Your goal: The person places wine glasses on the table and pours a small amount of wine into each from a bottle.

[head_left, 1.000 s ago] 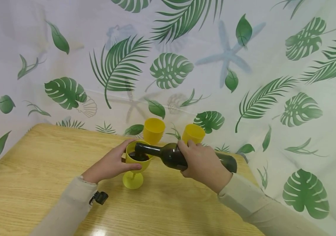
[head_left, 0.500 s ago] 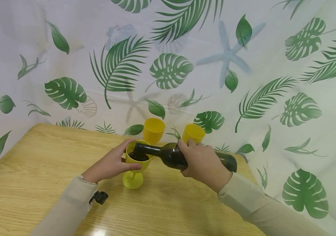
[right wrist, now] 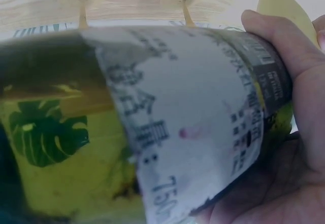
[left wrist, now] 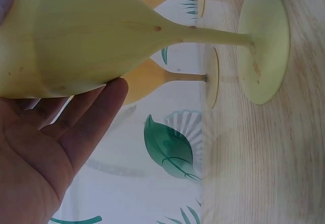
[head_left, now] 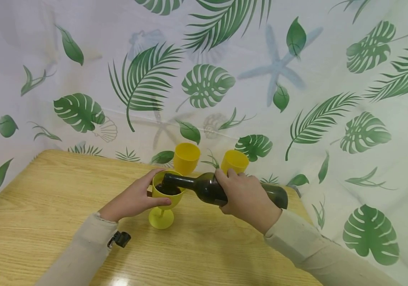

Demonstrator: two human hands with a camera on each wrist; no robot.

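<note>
- Closest to the person, the left sleeve (head_left: pixel 82 246) comes in from about 7 o'clock and the right sleeve (head_left: pixel 311 248) from 5, over the wood-grained tabletop (head_left: pixel 46 206).
- Both hands are busy. The left hand (head_left: pixel 137 200) wraps the bowl of the front goblet (head_left: pixel 162 201), thumb on the near side; the right hand (head_left: pixel 250 196) grips the bottle (head_left: pixel 207 189) around its body.
- That yellow goblet stands near 11 o'clock from the person, its foot apparently on the tabletop, dark liquid (head_left: pixel 171 191) in its bowl.
- The bottle tilts, neck pointing to 9 o'clock, mouth inside the rim. I can't tell whether neck and rim touch.
- As I judge it, tipping the bottle steeper could overfill the bowl, and leaning the neck on the rim could topple the goblet if the left hand loosens.
- Beyond, one rear goblet (head_left: pixel 187 157) is at 1 o'clock from the front one, another rear goblet (head_left: pixel 235 160) at 2; a careless backward swing of the bottle could knock the latter.
- Farthest, at 12, hangs a leaf-printed sheet (head_left: pixel 207 85).
</note>
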